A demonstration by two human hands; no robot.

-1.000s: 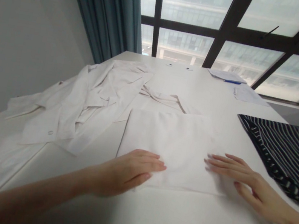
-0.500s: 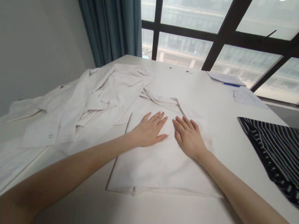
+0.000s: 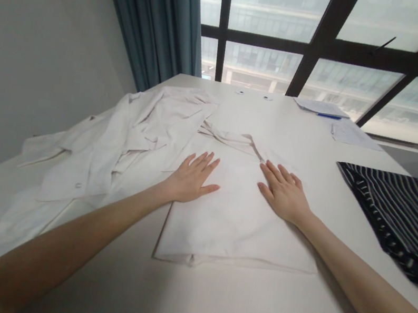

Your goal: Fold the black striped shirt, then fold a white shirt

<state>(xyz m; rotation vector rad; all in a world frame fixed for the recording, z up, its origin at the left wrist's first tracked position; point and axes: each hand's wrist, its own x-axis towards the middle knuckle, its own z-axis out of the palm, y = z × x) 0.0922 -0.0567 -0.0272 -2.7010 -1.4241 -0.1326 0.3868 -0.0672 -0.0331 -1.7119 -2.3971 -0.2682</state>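
A folded white garment [image 3: 229,224] lies flat in front of me, its collar-like band at the far end and its straight edge towards me. My left hand [image 3: 193,178] rests palm down at its left side, fingers spread. On the upper right part of the same cloth lies my right hand [image 3: 283,190], flat, with the thumb apart from the fingers. Neither hand grips anything. To the left, a second white garment [image 3: 158,121] is spread out loosely in creases, with a small round mark near its lower corner.
A black-and-white striped cloth [image 3: 400,210] lies at the right of the white table [image 3: 231,310]. Papers [image 3: 321,108] with a blue pen [image 3: 328,116] are at the far right edge. Behind stand a dark-framed window [image 3: 268,42] and a blue curtain [image 3: 156,14].
My hands have slid apart over the folded garment, the left one leftward and the right one rightward. The view has shifted slightly.
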